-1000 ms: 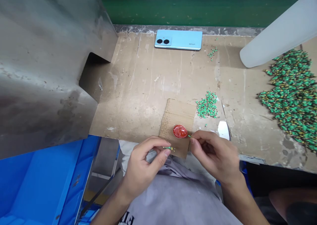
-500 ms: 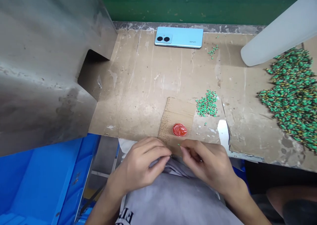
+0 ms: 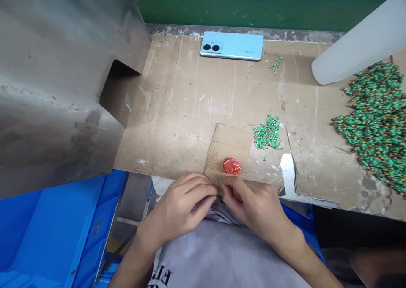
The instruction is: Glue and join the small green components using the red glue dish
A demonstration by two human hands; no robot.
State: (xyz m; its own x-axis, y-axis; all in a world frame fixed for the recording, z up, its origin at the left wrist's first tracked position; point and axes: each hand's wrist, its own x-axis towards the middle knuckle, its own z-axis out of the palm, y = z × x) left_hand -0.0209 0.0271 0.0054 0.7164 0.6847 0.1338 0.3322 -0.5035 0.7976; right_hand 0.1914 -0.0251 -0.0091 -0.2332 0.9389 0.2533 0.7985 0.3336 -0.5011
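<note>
My left hand (image 3: pixel 179 209) and my right hand (image 3: pixel 252 205) meet fingertip to fingertip at the near edge of the cardboard-covered bench (image 3: pixel 190 119), just above my lap. Both hands are closed in a pinch; what they hold is hidden between the fingers. A small red dish (image 3: pixel 231 166) sits on a loose cardboard piece (image 3: pixel 226 146) right beyond my fingertips. A small heap of tiny green parts (image 3: pixel 267 132) lies behind it to the right.
A big pile of the same green parts (image 3: pixel 376 123) covers the right end. A light blue phone (image 3: pixel 232 45) lies at the back. A white tube (image 3: pixel 358 42) slants in at top right. A steel chute (image 3: pixel 57 80) stands left, over a blue bin (image 3: pixel 47 233).
My right hand has drawn back from beside the red dish toward my left hand, and the two now touch. The tiny green part seen in my fingers earlier is out of sight.
</note>
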